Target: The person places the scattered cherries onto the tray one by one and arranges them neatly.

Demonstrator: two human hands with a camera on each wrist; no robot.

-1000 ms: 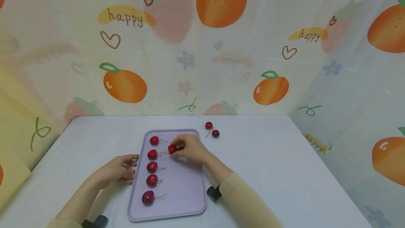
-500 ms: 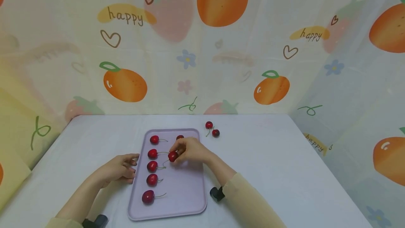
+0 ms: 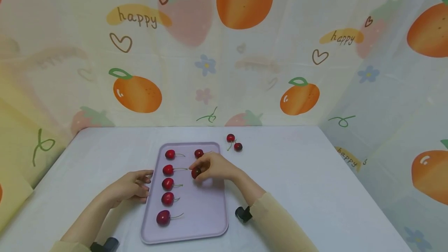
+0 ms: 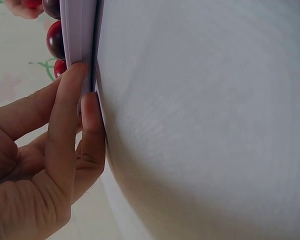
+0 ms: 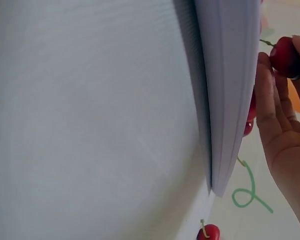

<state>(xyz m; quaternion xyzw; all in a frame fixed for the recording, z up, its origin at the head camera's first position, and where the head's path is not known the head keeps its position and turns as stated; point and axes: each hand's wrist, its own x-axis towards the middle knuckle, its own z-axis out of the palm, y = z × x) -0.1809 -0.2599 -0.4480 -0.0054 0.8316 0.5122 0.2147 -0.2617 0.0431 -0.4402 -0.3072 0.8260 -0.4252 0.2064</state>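
My right hand [image 3: 215,166] pinches a dark red cherry [image 3: 196,172] between thumb and fingers, over the upper right part of a lilac tray [image 3: 199,221]. In the right wrist view the pinched cherry [image 5: 288,57] shows its green stem. Another cherry [image 3: 198,153] lies on the tray just beyond that hand. Along the tray's left side several cherries [image 3: 168,184] form a column, their stems pointing right. My left hand [image 3: 129,189] is at the tray's left edge; in the left wrist view its fingertips [image 4: 79,70] touch the tray's outer wall [image 4: 80,30].
Two more cherries [image 3: 230,138] lie on the white tabletop [image 3: 297,189] past the tray's back right corner. A fruit-printed curtain [image 3: 245,57] hangs behind and beside the table. Dark wrist cameras [image 3: 243,214] sit by both forearms.
My right hand has moved slightly toward me and to the right, still pinching a cherry. The cherry at the tray's back right has come into view from behind it. The left hand stays put.
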